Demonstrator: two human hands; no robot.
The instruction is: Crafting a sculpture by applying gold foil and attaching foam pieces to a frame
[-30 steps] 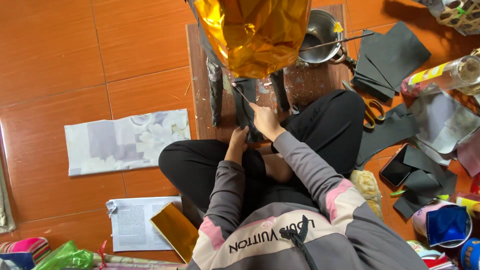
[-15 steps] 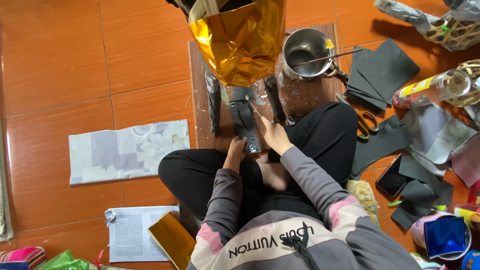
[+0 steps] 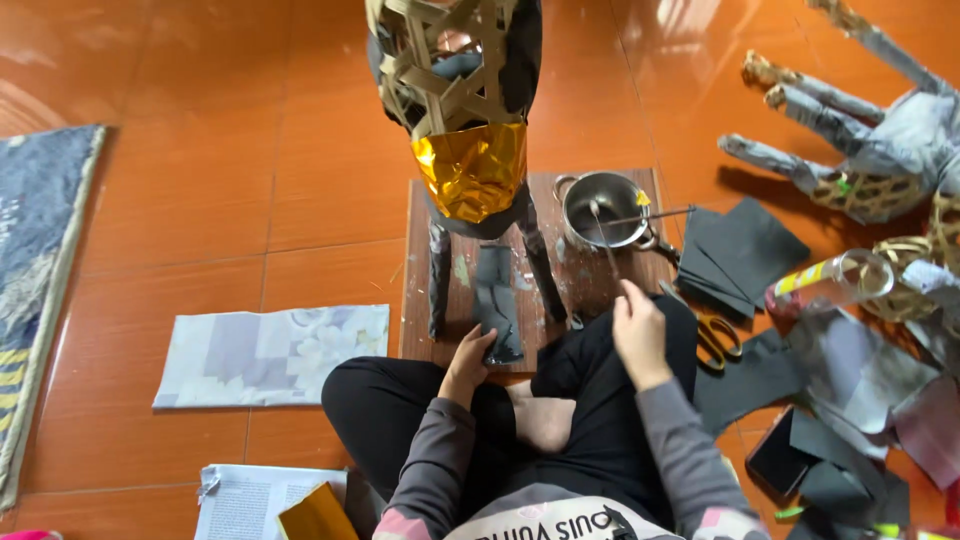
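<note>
Low in the middle of the frame, the left hand rests with curled fingers on the bottom end of a dark paper strip, pressing it against the wooden board that lies on the orange tiled floor. To its right, the right hand is raised just above the person's black-clad knee, fingers loosely bent; whether it pinches anything cannot be told. Just above it on the board stands a small metal pot with a thin stick laid across its rim. A woven lattice figure with a gold foil patch rises over the board at top centre. Scissors lie right of the right hand, beside black paper sheets. A big papered hand sculpture fills the upper right, and a floral printed sheet lies at the left.
</note>
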